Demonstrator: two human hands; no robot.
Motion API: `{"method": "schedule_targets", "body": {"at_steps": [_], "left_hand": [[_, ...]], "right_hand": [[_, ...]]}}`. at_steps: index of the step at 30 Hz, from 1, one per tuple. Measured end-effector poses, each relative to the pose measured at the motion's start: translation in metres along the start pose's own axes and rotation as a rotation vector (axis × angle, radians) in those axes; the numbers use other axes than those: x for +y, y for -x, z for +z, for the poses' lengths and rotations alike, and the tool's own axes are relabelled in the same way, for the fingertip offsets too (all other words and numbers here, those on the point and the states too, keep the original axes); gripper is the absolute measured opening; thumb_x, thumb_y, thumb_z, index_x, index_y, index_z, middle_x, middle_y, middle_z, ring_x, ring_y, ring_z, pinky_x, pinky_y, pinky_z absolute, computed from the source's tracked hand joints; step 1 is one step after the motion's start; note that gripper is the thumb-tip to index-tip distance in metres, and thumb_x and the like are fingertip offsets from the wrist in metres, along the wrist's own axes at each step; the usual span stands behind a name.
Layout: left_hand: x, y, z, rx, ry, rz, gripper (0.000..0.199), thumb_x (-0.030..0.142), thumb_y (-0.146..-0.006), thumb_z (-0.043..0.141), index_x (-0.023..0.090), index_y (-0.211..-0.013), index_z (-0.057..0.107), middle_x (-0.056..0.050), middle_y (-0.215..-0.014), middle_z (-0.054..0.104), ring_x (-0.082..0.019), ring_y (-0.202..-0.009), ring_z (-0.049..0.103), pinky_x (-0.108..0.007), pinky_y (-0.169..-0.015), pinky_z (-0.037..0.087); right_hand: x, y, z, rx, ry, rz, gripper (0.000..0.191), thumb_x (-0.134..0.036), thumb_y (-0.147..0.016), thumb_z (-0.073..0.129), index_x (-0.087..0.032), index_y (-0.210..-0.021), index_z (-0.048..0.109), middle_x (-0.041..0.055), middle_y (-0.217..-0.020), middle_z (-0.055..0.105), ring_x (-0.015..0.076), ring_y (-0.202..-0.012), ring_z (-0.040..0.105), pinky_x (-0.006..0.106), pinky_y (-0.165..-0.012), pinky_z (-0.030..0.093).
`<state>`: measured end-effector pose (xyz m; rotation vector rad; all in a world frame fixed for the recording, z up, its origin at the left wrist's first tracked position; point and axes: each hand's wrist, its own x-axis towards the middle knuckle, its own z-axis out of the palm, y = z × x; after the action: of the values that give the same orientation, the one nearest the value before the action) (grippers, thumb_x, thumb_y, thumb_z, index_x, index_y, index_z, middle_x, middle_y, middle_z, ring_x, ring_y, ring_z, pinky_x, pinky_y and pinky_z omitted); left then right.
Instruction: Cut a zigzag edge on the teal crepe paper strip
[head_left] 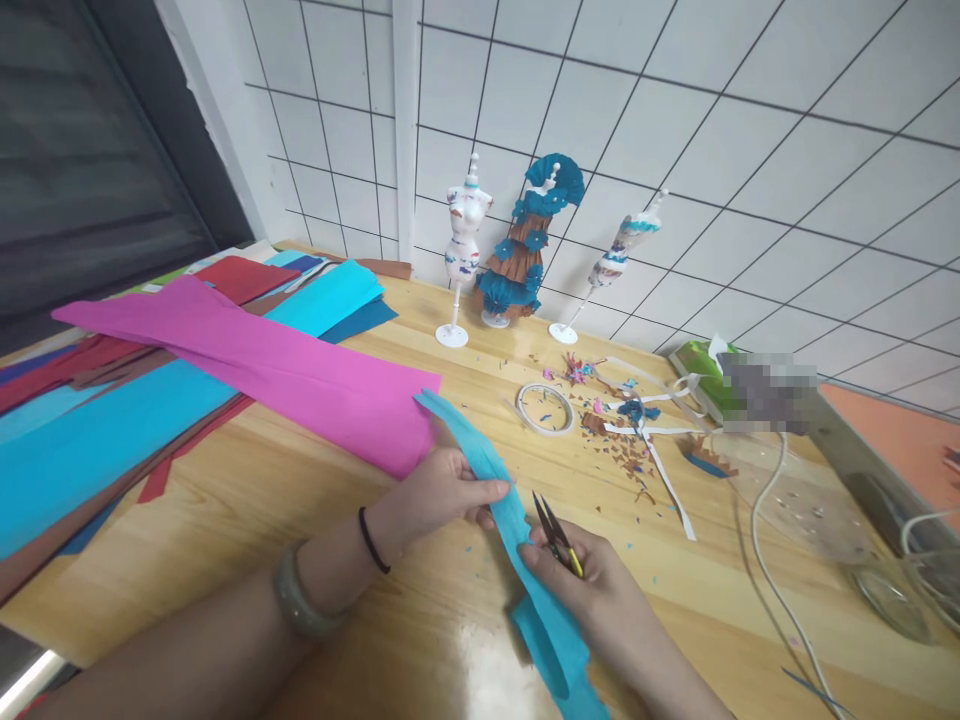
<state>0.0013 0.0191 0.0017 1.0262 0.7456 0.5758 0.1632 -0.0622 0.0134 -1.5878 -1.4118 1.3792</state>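
A long strip of turquoise crepe paper [504,505] runs between my hands, its far tip near the pink sheet and its lower end folded over near the bottom of the view. My left hand [442,490] pinches the strip at its middle, thumb on top. Lower down, my right hand [585,575] has its thumb on the strip's edge and also holds small scissors [556,535] with dark blades and a yellow handle. The scissor blades point up and away, beside the paper rather than on it. Part of the strip's right edge looks notched.
Stacked coloured paper sheets [300,350] cover the left of the wooden table. White mini mannequins [465,235] flank one in a blue and brown paper dress [529,240] by the tiled wall. A tape roll [544,408], paper scraps [630,450] and a white cable [757,540] lie rightward.
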Motion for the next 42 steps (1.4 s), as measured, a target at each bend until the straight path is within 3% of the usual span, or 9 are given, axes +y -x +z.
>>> {"method": "schedule_targets", "body": {"at_steps": [3, 6, 11, 17, 23, 31, 42], "left_hand": [[0.000, 0.000, -0.002, -0.040, -0.028, 0.016, 0.026, 0.032, -0.062, 0.070, 0.009, -0.073, 0.062, -0.005, -0.072, 0.064, -0.011, -0.061, 0.056, -0.024, -0.059, 0.045], [0.000, 0.001, -0.004, -0.079, -0.036, 0.010, 0.028, 0.026, -0.059, 0.073, 0.010, -0.080, 0.062, -0.007, -0.080, 0.066, -0.014, -0.071, 0.059, -0.027, -0.067, 0.046], [-0.005, 0.000, -0.005, -0.087, -0.049, 0.026, 0.036, 0.018, -0.057, 0.074, 0.011, -0.089, 0.060, -0.006, -0.083, 0.066, -0.016, -0.078, 0.060, -0.029, -0.074, 0.045], [-0.007, 0.000, -0.007, -0.115, -0.112, 0.032, 0.048, 0.017, -0.057, 0.074, 0.010, -0.101, 0.058, -0.008, -0.088, 0.066, -0.018, -0.083, 0.061, -0.029, -0.076, 0.046], [-0.007, 0.003, -0.008, -0.161, -0.228, 0.017, 0.041, 0.018, -0.058, 0.072, 0.011, -0.097, 0.060, -0.008, -0.090, 0.066, -0.019, -0.085, 0.061, -0.031, -0.077, 0.047], [-0.006, 0.003, -0.009, -0.229, -0.227, 0.012, 0.038, 0.019, -0.060, 0.070, 0.013, -0.096, 0.061, -0.006, -0.089, 0.066, -0.017, -0.083, 0.061, -0.028, -0.074, 0.047], [-0.005, 0.004, -0.008, -0.236, -0.212, -0.016, 0.037, 0.016, -0.058, 0.071, 0.012, -0.094, 0.062, -0.005, -0.084, 0.066, -0.016, -0.078, 0.061, -0.027, -0.071, 0.046]], "right_hand": [[0.000, 0.001, -0.001, -0.067, -0.122, 0.006, 0.034, -0.050, -0.080, 0.051, -0.016, -0.080, 0.051, -0.0039, -0.062, 0.038, 0.0106, -0.055, 0.036, 0.022, -0.050, 0.029], [0.000, 0.003, -0.002, -0.124, -0.241, 0.064, 0.038, -0.053, -0.084, 0.041, -0.017, -0.093, 0.049, -0.0081, -0.054, 0.028, 0.0079, -0.044, 0.024, 0.020, -0.041, 0.020], [-0.001, 0.008, -0.003, -0.158, -0.211, 0.092, 0.034, -0.051, -0.087, 0.037, -0.019, -0.078, 0.044, -0.0088, -0.052, 0.026, 0.0073, -0.044, 0.021, 0.020, -0.041, 0.016], [0.005, 0.007, -0.004, -0.156, -0.169, 0.119, 0.036, -0.052, -0.086, 0.039, -0.018, -0.075, 0.045, -0.0075, -0.054, 0.030, 0.0083, -0.047, 0.025, 0.022, -0.044, 0.019], [0.005, 0.007, -0.005, -0.228, -0.104, 0.089, 0.040, -0.050, -0.088, 0.035, -0.019, -0.064, 0.040, -0.0073, -0.053, 0.028, 0.0084, -0.047, 0.024, 0.023, -0.044, 0.017], [-0.002, 0.009, -0.007, -0.226, -0.004, 0.094, 0.043, -0.053, -0.088, 0.032, -0.018, -0.069, 0.048, -0.0057, -0.056, 0.031, 0.0098, -0.050, 0.028, 0.022, -0.047, 0.022], [-0.004, 0.010, -0.007, -0.239, 0.041, 0.055, 0.041, -0.048, -0.089, 0.033, -0.017, -0.069, 0.049, -0.0042, -0.060, 0.037, 0.0101, -0.053, 0.033, 0.021, -0.050, 0.028]]}}
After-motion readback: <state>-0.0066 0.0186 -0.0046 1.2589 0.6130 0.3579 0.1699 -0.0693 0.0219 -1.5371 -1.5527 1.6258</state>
